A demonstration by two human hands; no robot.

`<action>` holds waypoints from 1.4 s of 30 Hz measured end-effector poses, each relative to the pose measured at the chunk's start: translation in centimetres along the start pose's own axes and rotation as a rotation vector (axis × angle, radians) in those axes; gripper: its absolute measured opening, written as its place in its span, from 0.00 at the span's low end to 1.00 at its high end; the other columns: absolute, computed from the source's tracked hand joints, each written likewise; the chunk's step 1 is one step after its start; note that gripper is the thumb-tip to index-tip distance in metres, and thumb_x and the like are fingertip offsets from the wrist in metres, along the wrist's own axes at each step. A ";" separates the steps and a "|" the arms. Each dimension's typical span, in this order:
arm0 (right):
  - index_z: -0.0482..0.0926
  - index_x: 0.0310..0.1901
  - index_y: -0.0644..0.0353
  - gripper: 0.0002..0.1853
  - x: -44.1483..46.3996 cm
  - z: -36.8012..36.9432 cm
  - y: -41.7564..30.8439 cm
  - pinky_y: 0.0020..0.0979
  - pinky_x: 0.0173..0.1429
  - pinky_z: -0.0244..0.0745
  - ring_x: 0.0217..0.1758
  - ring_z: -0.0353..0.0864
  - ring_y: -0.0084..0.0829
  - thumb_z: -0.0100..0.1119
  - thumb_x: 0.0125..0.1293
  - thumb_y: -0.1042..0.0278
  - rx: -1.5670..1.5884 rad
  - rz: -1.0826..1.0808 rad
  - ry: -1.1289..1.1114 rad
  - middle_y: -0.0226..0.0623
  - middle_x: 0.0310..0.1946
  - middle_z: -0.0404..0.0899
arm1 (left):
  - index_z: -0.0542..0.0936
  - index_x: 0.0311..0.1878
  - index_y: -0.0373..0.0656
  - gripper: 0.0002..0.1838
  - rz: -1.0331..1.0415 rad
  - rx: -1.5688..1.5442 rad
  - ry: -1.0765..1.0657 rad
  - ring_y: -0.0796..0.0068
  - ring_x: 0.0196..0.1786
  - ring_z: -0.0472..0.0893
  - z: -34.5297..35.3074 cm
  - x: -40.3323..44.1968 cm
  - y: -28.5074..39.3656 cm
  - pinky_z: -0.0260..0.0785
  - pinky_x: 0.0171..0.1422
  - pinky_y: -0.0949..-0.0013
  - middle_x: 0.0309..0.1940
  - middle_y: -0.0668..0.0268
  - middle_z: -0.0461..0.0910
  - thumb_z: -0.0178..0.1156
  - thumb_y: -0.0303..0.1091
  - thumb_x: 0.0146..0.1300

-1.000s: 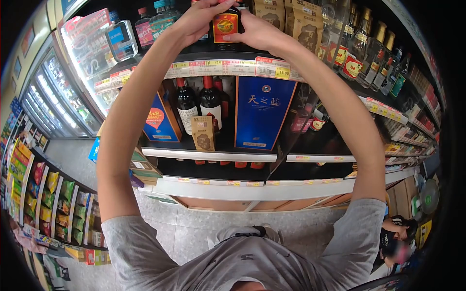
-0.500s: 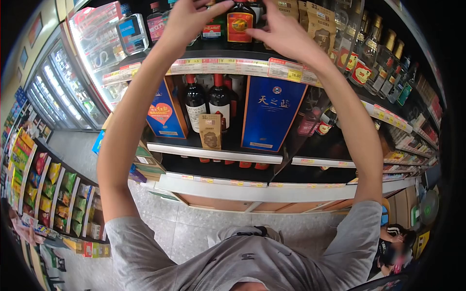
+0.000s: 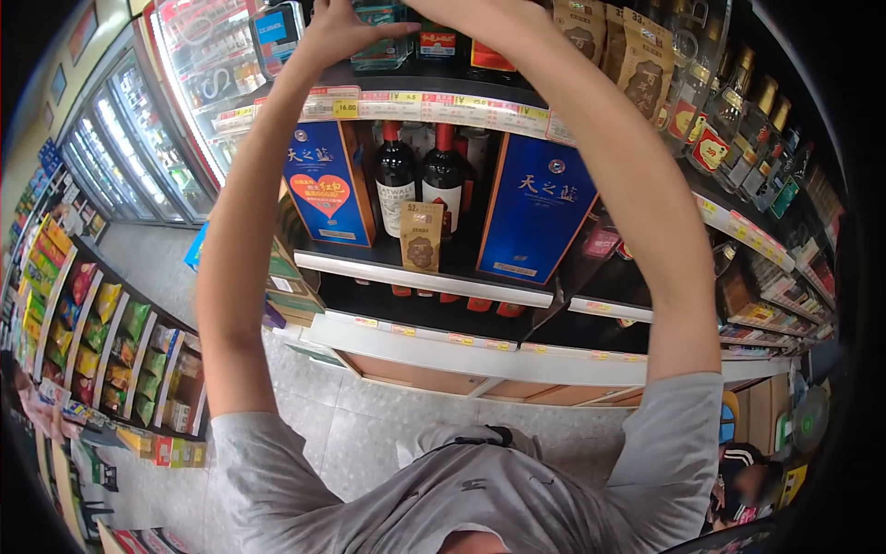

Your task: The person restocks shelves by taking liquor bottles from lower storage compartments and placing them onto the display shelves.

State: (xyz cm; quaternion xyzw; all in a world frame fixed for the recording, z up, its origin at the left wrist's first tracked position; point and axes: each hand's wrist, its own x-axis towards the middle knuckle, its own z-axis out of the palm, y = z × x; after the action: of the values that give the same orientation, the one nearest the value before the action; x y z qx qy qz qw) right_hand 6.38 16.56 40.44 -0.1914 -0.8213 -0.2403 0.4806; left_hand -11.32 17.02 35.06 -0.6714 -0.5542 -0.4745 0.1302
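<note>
My left hand (image 3: 340,35) is at the top edge, thumb stretched to the right and fingers partly cut off. It is in front of a clear teal-tinted bottle (image 3: 380,57) on the upper shelf; whether it touches the bottle is unclear. Higher up, my right hand (image 3: 461,9) crosses leftward over the bottle row, its fingers mostly out of frame. Below it are a bottle with a red and blue label (image 3: 437,42) and a red-labelled bottle (image 3: 491,59), partly hidden by my wrist. A square clear bottle with a blue label (image 3: 275,39) stands left of my left hand.
Brown paper-wrapped bottles (image 3: 643,74) and gold-capped bottles (image 3: 738,102) stand to the right. The lower shelf (image 3: 425,282) holds blue boxes (image 3: 535,208) and wine bottles (image 3: 441,180). Snack racks (image 3: 111,342) and fridges (image 3: 129,138) are at left. Another person (image 3: 738,485) is at lower right.
The view has shifted, so the shelves sit farther right and slightly higher in places. My right hand has moved left and up, now covering the top of the red-labelled bottle.
</note>
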 end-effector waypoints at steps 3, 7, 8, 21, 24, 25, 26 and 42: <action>0.79 0.51 0.71 0.14 2.2 3.6 -1.2 0.54 0.57 0.81 0.54 0.83 0.63 0.55 0.71 0.68 0.023 0.114 -0.104 0.66 0.50 0.80 | 0.58 0.76 0.31 0.64 0.199 0.225 0.143 0.29 0.71 0.68 4.6 2.4 -5.5 0.67 0.74 0.45 0.71 0.29 0.64 0.80 0.61 0.45; 0.79 0.54 0.69 0.17 3.6 7.3 -1.2 0.54 0.62 0.79 0.59 0.82 0.61 0.56 0.73 0.64 -0.074 0.183 -0.200 0.63 0.54 0.79 | 0.87 0.52 0.46 0.23 0.339 0.358 -0.067 0.51 0.54 0.86 5.8 7.9 -11.2 0.78 0.58 0.56 0.50 0.52 0.87 0.70 0.52 0.60; 0.79 0.54 0.69 0.17 3.5 7.5 -1.2 0.53 0.62 0.80 0.59 0.82 0.60 0.56 0.73 0.64 -0.100 0.178 -0.185 0.62 0.54 0.79 | 0.88 0.50 0.48 0.24 0.330 0.272 -0.063 0.45 0.54 0.85 6.6 8.3 -12.4 0.78 0.57 0.53 0.50 0.50 0.87 0.73 0.54 0.55; 0.74 0.58 0.67 0.24 2.7 5.2 -1.5 0.52 0.59 0.82 0.57 0.85 0.59 0.65 0.68 0.59 0.025 0.432 -0.286 0.62 0.50 0.84 | 0.69 0.68 0.24 0.52 -0.031 -0.008 -0.122 0.44 0.56 0.85 -0.6 1.1 -1.2 0.77 0.58 0.54 0.50 0.37 0.84 0.74 0.58 0.50; 0.72 0.57 0.68 0.26 2.9 5.0 -1.1 0.51 0.56 0.82 0.54 0.85 0.62 0.69 0.65 0.59 0.185 0.354 -0.229 0.65 0.46 0.84 | 0.70 0.64 0.26 0.48 -0.060 -0.081 -0.035 0.48 0.52 0.87 -2.1 -0.5 0.3 0.79 0.54 0.56 0.46 0.39 0.85 0.76 0.53 0.49; 0.71 0.56 0.68 0.27 2.6 4.5 -1.5 0.51 0.55 0.82 0.52 0.85 0.63 0.71 0.63 0.61 0.280 0.284 -0.190 0.67 0.43 0.84 | 0.71 0.62 0.28 0.45 -0.149 -0.092 0.054 0.51 0.49 0.87 -2.2 -0.9 0.5 0.79 0.51 0.57 0.44 0.40 0.85 0.77 0.49 0.48; 0.71 0.56 0.68 0.27 2.5 4.2 -1.9 0.51 0.55 0.82 0.52 0.85 0.63 0.71 0.63 0.61 0.281 0.281 -0.189 0.67 0.43 0.84 | 0.71 0.62 0.28 0.45 -0.149 -0.090 0.057 0.51 0.49 0.87 -2.4 -1.2 0.5 0.79 0.51 0.57 0.44 0.40 0.85 0.77 0.49 0.48; 0.76 0.45 0.67 0.16 -10.1 -3.6 -15.7 0.44 0.46 0.83 0.44 0.86 0.48 0.71 0.60 0.71 0.770 -0.152 0.150 0.49 0.35 0.80 | 0.72 0.55 0.36 0.27 -0.177 -0.562 0.409 0.76 0.48 0.79 -7.3 -24.1 2.1 0.74 0.54 0.71 0.47 0.65 0.80 0.75 0.24 0.57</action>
State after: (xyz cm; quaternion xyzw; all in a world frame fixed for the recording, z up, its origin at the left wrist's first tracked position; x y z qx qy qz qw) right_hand 5.00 0.96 29.75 0.0821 -0.8257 0.0368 0.5569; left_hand -11.53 -3.81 20.79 -0.5217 -0.4205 -0.7423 0.0070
